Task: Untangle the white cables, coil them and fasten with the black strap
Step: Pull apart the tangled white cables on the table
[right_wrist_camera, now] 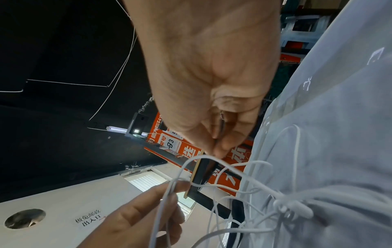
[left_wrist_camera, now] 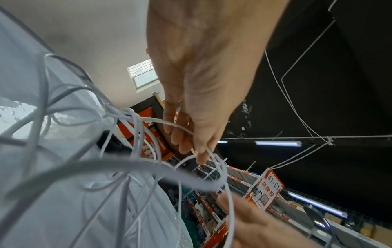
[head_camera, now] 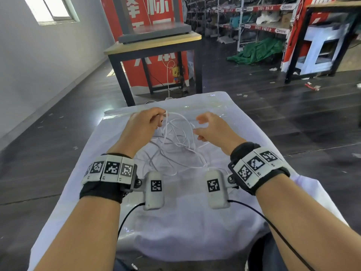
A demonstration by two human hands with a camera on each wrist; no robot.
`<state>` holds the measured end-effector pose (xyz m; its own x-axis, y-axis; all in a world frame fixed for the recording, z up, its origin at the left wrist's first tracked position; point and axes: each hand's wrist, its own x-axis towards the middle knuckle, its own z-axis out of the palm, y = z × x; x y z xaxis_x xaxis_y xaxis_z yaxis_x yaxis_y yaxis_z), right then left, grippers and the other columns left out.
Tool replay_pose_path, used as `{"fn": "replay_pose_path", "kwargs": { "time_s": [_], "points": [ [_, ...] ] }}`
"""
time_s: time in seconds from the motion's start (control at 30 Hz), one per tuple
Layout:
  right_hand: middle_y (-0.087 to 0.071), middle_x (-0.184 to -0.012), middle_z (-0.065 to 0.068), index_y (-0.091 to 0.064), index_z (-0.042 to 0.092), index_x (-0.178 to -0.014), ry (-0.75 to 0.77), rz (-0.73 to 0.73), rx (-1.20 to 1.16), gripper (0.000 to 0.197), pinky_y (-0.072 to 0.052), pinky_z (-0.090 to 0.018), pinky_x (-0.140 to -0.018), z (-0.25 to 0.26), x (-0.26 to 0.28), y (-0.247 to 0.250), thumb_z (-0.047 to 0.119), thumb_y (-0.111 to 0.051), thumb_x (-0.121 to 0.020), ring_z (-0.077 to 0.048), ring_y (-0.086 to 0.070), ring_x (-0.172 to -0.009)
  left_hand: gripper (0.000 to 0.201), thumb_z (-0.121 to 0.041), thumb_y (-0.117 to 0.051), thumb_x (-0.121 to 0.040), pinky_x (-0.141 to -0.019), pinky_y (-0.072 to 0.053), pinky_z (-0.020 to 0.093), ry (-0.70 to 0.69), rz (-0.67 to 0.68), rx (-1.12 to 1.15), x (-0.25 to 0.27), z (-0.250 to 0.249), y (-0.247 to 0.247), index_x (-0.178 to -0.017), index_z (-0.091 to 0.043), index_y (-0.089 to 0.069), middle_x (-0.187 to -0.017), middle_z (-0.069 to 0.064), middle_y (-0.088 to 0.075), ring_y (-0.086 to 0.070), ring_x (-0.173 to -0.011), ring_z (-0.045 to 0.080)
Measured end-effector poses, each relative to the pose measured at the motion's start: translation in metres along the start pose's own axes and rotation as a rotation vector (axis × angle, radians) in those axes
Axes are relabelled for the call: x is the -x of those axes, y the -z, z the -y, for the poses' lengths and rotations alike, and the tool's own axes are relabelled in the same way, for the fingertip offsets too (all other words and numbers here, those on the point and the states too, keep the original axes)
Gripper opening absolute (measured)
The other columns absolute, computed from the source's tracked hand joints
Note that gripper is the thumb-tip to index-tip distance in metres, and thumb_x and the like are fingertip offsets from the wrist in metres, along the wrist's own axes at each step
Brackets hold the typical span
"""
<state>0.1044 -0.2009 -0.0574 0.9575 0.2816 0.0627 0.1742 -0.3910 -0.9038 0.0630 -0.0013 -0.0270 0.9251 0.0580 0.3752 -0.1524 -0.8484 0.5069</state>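
A tangle of thin white cables (head_camera: pixel 175 145) lies on the white cloth-covered table (head_camera: pixel 195 231). My left hand (head_camera: pixel 154 118) is raised over the far part of the tangle and pinches several strands (left_wrist_camera: pixel 182 128), lifting loops off the cloth. A small dark thing (head_camera: pixel 161 120) shows at its fingers; I cannot tell what it is. My right hand (head_camera: pixel 203 125) is beside it, fingertips (right_wrist_camera: pixel 218 151) drawn together on a cable loop (right_wrist_camera: pixel 199 157). A thin dark line shows between those fingers. A white plug (right_wrist_camera: pixel 297 208) lies on the cloth. No black strap is plainly visible.
Beyond the cloth's far edge stands a black-framed wooden table (head_camera: pixel 152 44) before a red banner. Storage shelves (head_camera: pixel 254 20) and a green tarp (head_camera: pixel 257 49) are at the back right. Dark floor surrounds the table on both sides.
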Motion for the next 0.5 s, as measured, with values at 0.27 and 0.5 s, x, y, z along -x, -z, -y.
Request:
{"fn": "replay_pose_path", "kwargs": {
  "time_s": [0.27, 0.5],
  "points": [
    [-0.062, -0.081, 0.023, -0.065, 0.024, -0.113, 0.236, 0.147, -0.035, 0.021, -0.042, -0.008, -0.057, 0.022, 0.008, -0.006, 0.029, -0.054, -0.096, 0.008, -0.054, -0.057, 0.021, -0.021, -0.057, -0.095, -0.063, -0.035, -0.001, -0.124, 0.198, -0.065, -0.001, -0.013, -0.002, -0.109, -0.025, -0.072, -0.083, -0.013, -0.064, -0.055, -0.073, -0.007],
    [-0.071, -0.094, -0.004, -0.076, 0.01, -0.093, 0.111, 0.016, 0.308, 0.018, -0.041, -0.009, -0.061, -0.003, -0.003, 0.006, 0.005, -0.059, -0.088, -0.006, -0.057, -0.073, 0.024, -0.031, -0.053, -0.096, -0.067, -0.044, 0.013, 0.073, -0.287, -0.01, -0.006, 0.003, 0.014, -0.092, -0.015, -0.071, -0.084, -0.004, -0.071, -0.058, -0.063, 0.009]
  ]
}}
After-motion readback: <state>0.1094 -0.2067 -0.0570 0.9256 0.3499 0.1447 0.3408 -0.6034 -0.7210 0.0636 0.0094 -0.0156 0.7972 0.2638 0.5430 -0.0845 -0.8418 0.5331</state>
